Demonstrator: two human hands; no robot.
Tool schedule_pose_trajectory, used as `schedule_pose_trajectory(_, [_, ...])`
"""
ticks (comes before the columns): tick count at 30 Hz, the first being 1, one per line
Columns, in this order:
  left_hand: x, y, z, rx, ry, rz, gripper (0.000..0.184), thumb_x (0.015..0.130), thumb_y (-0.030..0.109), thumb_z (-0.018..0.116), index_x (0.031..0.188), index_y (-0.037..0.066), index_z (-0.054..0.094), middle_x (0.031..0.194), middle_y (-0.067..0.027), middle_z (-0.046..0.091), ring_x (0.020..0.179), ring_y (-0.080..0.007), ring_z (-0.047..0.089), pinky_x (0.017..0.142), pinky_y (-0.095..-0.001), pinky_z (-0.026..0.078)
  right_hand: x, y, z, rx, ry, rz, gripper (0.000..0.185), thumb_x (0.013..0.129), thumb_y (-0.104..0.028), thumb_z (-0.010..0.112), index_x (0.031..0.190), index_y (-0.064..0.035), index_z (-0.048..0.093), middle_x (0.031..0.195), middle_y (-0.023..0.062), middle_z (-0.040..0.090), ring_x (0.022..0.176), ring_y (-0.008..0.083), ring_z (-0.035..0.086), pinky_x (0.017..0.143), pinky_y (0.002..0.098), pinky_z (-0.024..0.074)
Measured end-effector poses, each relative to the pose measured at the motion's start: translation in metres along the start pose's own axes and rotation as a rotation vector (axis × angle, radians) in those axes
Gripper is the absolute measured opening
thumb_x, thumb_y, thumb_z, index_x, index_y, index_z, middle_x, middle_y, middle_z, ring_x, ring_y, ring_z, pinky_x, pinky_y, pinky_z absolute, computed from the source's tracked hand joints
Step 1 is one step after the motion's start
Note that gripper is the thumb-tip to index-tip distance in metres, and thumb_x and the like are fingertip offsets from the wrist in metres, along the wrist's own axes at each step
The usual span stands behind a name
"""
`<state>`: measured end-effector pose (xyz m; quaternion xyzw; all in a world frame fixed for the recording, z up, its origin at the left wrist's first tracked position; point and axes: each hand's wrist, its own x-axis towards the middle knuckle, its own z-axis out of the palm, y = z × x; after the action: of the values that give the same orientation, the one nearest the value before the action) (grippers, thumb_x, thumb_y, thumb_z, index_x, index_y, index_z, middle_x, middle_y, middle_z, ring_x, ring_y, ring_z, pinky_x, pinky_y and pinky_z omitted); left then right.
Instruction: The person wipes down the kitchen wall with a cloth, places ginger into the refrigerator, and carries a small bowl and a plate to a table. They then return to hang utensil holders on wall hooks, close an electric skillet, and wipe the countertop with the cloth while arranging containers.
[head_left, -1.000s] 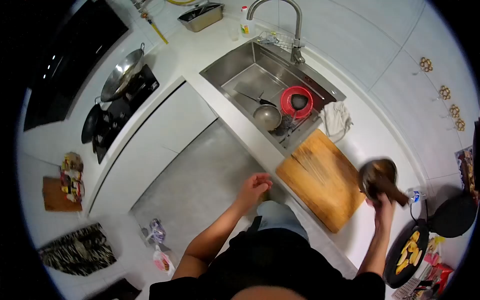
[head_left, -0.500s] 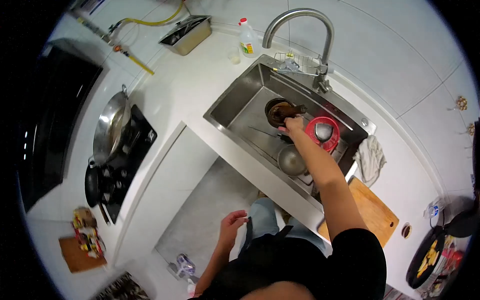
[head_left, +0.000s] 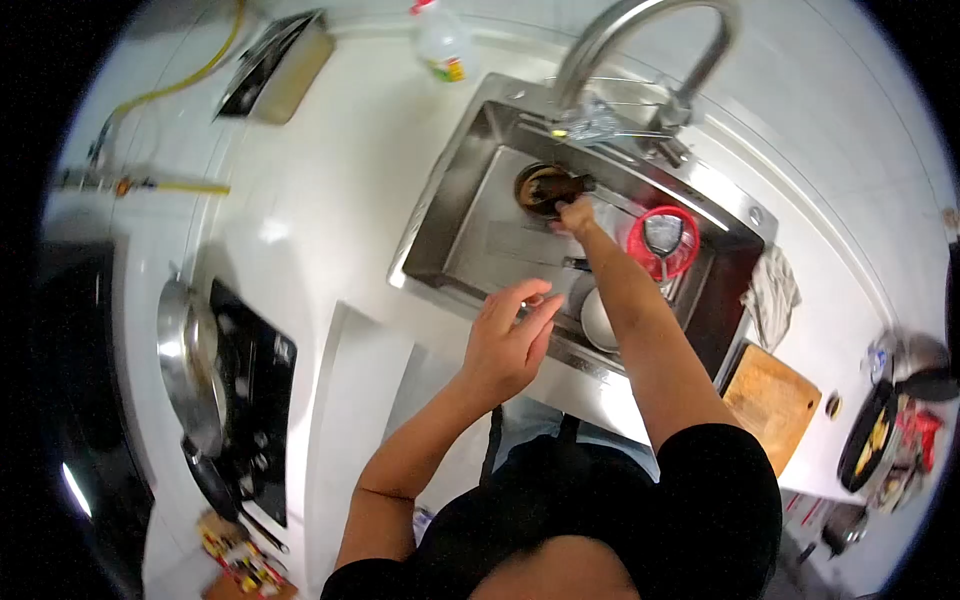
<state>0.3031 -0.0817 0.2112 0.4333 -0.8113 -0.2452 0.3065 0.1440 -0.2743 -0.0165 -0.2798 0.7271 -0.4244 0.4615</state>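
Dark pot [head_left: 537, 195] at the far side of the sink [head_left: 430, 240], spare hand brought up

So the big change is on the left: the left hand [head_left: 503, 342] is now raised to around the sink's near rim, versus being held low and away half a second ago. Nothing is gripped there; its fingers are half curled with a decent gap to the thumb. How high it's held above the rim can't really be told.

The pot is seen in the sink, same as half a second ago, versus over the bench [head_left: 330, 150] by the cutting board [head_left: 768, 408] a second ago. It looks held by the right hand [head_left: 577, 217], fingers drawn in narrow just under the brown handle [head_left: 574, 186], though the exact hold is blurred. Whether the base is touching the sink floor can't be made out. For the work in hand, that puts the pot inside the walls, with a free hand seemingly made available.

Edges: the far wall is found just beyond the right fingers, with the faucet [head_left: 705, 70] past it. The red bowl [head_left: 692, 240] is set to their right, the knife [head_left: 576, 264] just on their near side, the pale bowl [head_left: 598, 322] nearer still, partly hidden. The best room is offered to their left, across bare sink floor; rightward moves look cramped.
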Motion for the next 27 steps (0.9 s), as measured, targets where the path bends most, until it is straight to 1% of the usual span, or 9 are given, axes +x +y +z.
schedule_pose_trajectory(4, [0.043, -0.012, 0.023, 0.147, -0.101, 0.149, 0.043, 0.085, 0.008, 0.057, 0.128, 0.006, 0.051, 0.116, -0.0121, 0.056, 0.097, -0.0253, 0.058, 0.093, -0.0412, 0.040, -0.081, -0.045, -0.022, -0.364, 0.625, -0.382, 0.032, 0.091, -0.026, 0.058, 0.109, 0.0008, 0.062, 0.103, 0.0119, 0.066, 0.084, 0.0240, 0.065, 0.068, 0.0376, 0.0527])
schedule_pose_trajectory(6, [0.067, -0.034, 0.049, 0.231, -0.181, 0.267, 0.049, 0.089, 0.011, 0.053, 0.137, 0.008, 0.043, 0.116, -0.0119, 0.057, 0.098, -0.0233, 0.059, 0.099, -0.0424, 0.036, -0.096, -0.056, -0.035, -0.817, 1.219, 0.116, 0.033, 0.092, -0.028, 0.058, 0.108, 0.0000, 0.062, 0.105, 0.0112, 0.066, 0.086, 0.0237, 0.065, 0.069, 0.0380, 0.0526])
schedule_pose_trajectory(8, [0.086, -0.050, 0.067, 0.097, -0.310, 0.094, 0.056, 0.091, 0.012, 0.050, 0.145, 0.011, 0.034, 0.119, -0.0110, 0.057, 0.106, -0.0203, 0.056, 0.104, -0.0448, 0.032, -0.093, 0.011, -0.103, -0.330, -0.015, -0.315, 0.044, 0.084, -0.018, 0.061, 0.124, 0.0005, 0.056, 0.108, 0.0168, 0.066, 0.087, 0.0250, 0.065, 0.076, 0.0397, 0.0523])
schedule_pose_trajectory(11, [0.102, -0.087, 0.113, 0.225, -0.399, 0.003, 0.073, 0.087, 0.008, 0.055, 0.152, 0.017, 0.021, 0.101, -0.0080, 0.068, 0.100, -0.0240, 0.061, 0.109, -0.0523, 0.024, -0.159, 0.010, -0.156, -0.085, -0.002, -0.265, 0.046, 0.083, -0.010, 0.061, 0.128, -0.0027, 0.055, 0.112, 0.0170, 0.065, 0.085, 0.0201, 0.067, 0.078, 0.0333, 0.0517])
schedule_pose_trajectory(15, [0.104, -0.091, 0.150, 0.769, -0.288, 0.337, 0.082, 0.079, -0.004, 0.060, 0.150, 0.017, 0.026, 0.134, -0.0139, 0.051, 0.121, -0.0287, 0.051, 0.111, -0.0535, 0.021, -0.238, 0.011, -0.216, 0.245, 0.050, -0.097, 0.039, 0.090, -0.006, 0.056, 0.129, -0.0022, 0.054, 0.115, 0.0077, 0.062, 0.084, 0.0110, 0.065, 0.073, 0.0242, 0.0516])
schedule_pose_trajectory(19, [0.102, -0.155, 0.172, -0.373, -0.813, -0.477, 0.080, 0.068, -0.011, 0.064, 0.141, 0.015, 0.043, 0.156, -0.0122, 0.015, 0.141, -0.0333, 0.019, 0.114, -0.0556, 0.013, -0.284, 0.032, -0.258, 0.305, 0.169, -0.017, 0.035, 0.092, -0.007, 0.056, 0.127, -0.0002, 0.054, 0.105, 0.0057, 0.061, 0.080, 0.0108, 0.063, 0.072, 0.0249, 0.0528])
schedule_pose_trajectory(21, [0.108, -0.146, 0.179, -0.355, -0.790, -0.540, 0.074, 0.066, -0.012, 0.064, 0.135, 0.013, 0.051, 0.158, -0.0111, 0.009, 0.142, -0.0335, 0.017, 0.113, -0.0543, 0.016, -0.296, 0.046, -0.276, 0.384, 0.211, -0.036, 0.034, 0.092, -0.008, 0.058, 0.125, -0.0001, 0.054, 0.098, 0.0045, 0.062, 0.076, 0.0103, 0.062, 0.071, 0.0248, 0.0529])
schedule_pose_trajectory(24, [0.090, -0.094, 0.168, 0.579, -0.278, 0.178, 0.070, 0.063, -0.013, 0.066, 0.128, 0.010, 0.057, 0.157, -0.0131, 0.017, 0.119, -0.0343, 0.055, 0.101, -0.0437, 0.041, -0.315, 0.048, -0.308, 0.372, 0.296, -0.003, 0.028, 0.090, -0.010, 0.062, 0.116, -0.0003, 0.058, 0.077, 0.0015, 0.061, 0.066, 0.0080, 0.059, 0.060, 0.0227, 0.0502])
schedule_pose_trajectory(27, [0.087, -0.082, 0.173, -0.156, -0.342, -0.265, 0.061, 0.063, -0.011, 0.066, 0.120, 0.009, 0.063, 0.147, -0.0154, 0.039, 0.098, -0.0339, 0.065, 0.088, -0.0408, 0.049, -0.327, 0.057, -0.356, 0.279, 0.379, 0.045, 0.019, 0.092, -0.014, 0.061, 0.105, 0.0005, 0.062, 0.068, 0.0019, 0.060, 0.058, 0.0082, 0.058, 0.054, 0.0228, 0.0483])
